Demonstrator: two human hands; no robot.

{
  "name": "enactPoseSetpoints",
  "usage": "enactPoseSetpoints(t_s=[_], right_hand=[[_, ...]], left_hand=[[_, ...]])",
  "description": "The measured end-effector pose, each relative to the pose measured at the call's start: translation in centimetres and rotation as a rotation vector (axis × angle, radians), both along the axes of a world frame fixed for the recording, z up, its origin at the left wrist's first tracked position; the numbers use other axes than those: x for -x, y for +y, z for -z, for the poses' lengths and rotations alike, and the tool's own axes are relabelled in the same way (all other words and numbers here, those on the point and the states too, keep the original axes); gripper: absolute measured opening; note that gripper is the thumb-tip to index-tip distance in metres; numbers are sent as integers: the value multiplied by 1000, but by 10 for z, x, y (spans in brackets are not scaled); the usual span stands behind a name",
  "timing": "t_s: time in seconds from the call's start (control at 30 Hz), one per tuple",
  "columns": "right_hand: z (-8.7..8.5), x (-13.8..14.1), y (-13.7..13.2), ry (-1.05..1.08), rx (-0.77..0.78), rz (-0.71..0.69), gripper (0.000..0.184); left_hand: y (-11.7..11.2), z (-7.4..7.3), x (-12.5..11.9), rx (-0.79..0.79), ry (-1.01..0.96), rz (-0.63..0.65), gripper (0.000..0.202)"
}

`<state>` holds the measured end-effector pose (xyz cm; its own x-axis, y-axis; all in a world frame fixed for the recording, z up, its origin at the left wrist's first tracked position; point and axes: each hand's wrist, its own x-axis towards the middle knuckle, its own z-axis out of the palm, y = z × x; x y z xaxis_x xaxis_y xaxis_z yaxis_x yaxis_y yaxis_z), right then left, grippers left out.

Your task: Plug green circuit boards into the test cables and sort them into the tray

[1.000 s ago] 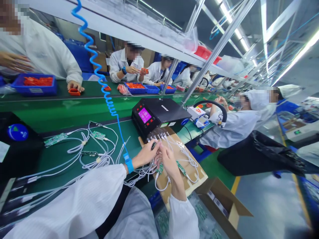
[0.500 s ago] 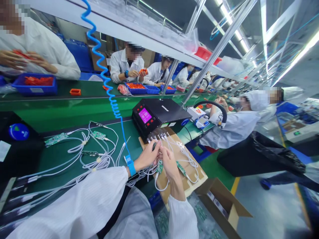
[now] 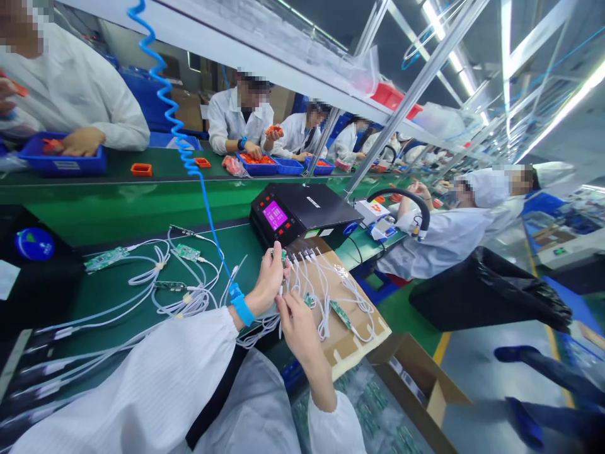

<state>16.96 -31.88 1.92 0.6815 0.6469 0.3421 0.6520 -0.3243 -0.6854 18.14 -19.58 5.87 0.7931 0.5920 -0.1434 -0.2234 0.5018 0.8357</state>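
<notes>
My left hand [image 3: 268, 277], with a blue strap round its wrist, grips a small green circuit board [image 3: 283, 256] that shows only in part between thumb and fingers. Just below it, my right hand [image 3: 300, 325] pinches the white plug end of a USB cable [image 3: 280, 291]. Whether the plug sits in the board's socket is too small to tell. Both hands are over the near left edge of a cardboard sheet [image 3: 347, 353]. On that sheet lie another green board [image 3: 340, 313] with a white cable on it and several coiled cables. Behind the hands stands a black tester [image 3: 302, 211] with a lit magenta screen.
More boards [image 3: 106, 259] and bundled white cables [image 3: 189, 309] cover the green bench to the left. A blue coiled cord [image 3: 163, 94] runs down to my wrist strap. An open carton [image 3: 416, 378] and a black bin [image 3: 482, 296] stand right. Co-workers handle orange parts across the line.
My hands have moved left and slightly apart, with the board raised in the left one. Cables on the cardboard are more exposed. Across the line, a co-worker's hand has reached into a blue tray.
</notes>
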Motion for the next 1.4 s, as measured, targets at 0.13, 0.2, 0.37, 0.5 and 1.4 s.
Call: enactPoseSetpoints(t_s=[0.13, 0.2, 0.37, 0.5, 1.4], right_hand=[[-1, -1, 0, -160, 26, 41, 43], [-1, -1, 2, -228, 51, 87, 42], [-6, 1, 6, -263, 65, 108, 42], [-6, 9, -4, -193, 49, 60, 42], [-6, -57, -73, 98, 201, 441, 32]], left_hand=[[4, 0, -8, 102, 22, -134, 46], [3, 2, -10, 147, 39, -164, 42], [7, -2, -16, 158, 47, -205, 38], [44, -21, -21, 249, -13, -354, 42], [21, -41, 6, 149, 178, 184, 13]])
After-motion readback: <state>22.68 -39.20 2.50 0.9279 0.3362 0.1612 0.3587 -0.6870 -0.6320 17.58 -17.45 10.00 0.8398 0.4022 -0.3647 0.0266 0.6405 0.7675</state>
